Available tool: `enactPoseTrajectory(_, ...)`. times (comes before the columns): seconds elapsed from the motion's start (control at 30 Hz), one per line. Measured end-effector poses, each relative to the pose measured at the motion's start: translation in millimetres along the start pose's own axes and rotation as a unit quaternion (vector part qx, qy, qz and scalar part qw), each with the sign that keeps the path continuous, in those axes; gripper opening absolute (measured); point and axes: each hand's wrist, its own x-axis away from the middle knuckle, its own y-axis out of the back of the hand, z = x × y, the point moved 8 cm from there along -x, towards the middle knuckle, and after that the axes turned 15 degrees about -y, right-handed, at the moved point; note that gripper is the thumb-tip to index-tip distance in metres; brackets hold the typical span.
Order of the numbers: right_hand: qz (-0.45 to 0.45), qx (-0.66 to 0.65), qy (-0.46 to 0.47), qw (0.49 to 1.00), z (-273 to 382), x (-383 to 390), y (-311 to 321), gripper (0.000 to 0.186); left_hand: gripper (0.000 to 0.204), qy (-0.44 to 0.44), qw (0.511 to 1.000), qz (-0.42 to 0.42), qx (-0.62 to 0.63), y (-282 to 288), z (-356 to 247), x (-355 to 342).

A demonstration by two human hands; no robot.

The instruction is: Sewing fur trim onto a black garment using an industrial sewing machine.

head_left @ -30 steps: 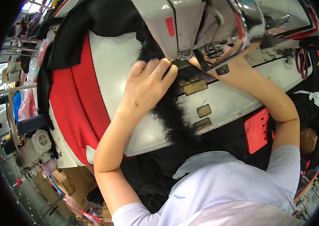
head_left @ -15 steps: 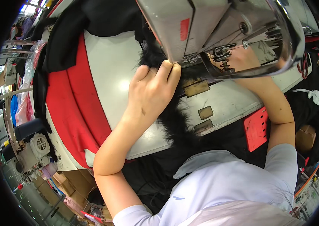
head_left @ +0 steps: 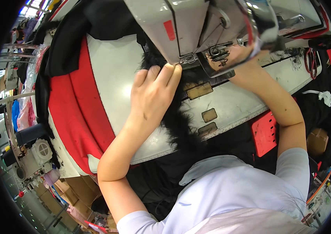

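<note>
My left hand has its fingers bent and pressed together on a black fur strip, close to the front of a sewing machine head. The strip runs from under the machine down over the near edge of the white table. My right hand reaches behind the machine head from the right. Its fingers are hidden by the machine, so what they touch does not show. Black cloth lies at the far side of the table, joining the fur near the machine.
Red fabric drapes over the left of the white table. Beneath the table's near edge, beside my right arm, is a red perforated plate. Red-handled scissors rest at the right end. Cardboard boxes stand at lower left.
The machine head appears further left in the picture. My left hand has shifted slightly left with its fingers still on the fur, and my right hand and forearm also appear further left.
</note>
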Motion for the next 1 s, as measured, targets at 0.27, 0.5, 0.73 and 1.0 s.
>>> enactPoseTrajectory(0.27,-0.051,0.063,-0.028,0.996,2,-3,12,0.014,0.021,0.008,0.998,-0.038,-0.051,-1,3,-4)
enactPoseTrajectory(0.5,-0.061,0.056,-0.075,0.994,0,-4,15,0.009,0.022,0.028,0.998,0.002,-0.061,-5,4,-5)
enactPoseTrajectory(0.73,-0.031,0.056,-0.02,0.998,4,-2,7,0.009,0.024,-0.042,0.997,-0.043,-0.051,-6,5,1)
enactPoseTrajectory(1.0,0.004,0.019,0.005,1.0,3,-3,5,0.011,0.027,-0.048,0.998,-0.045,-0.001,-1,5,3)
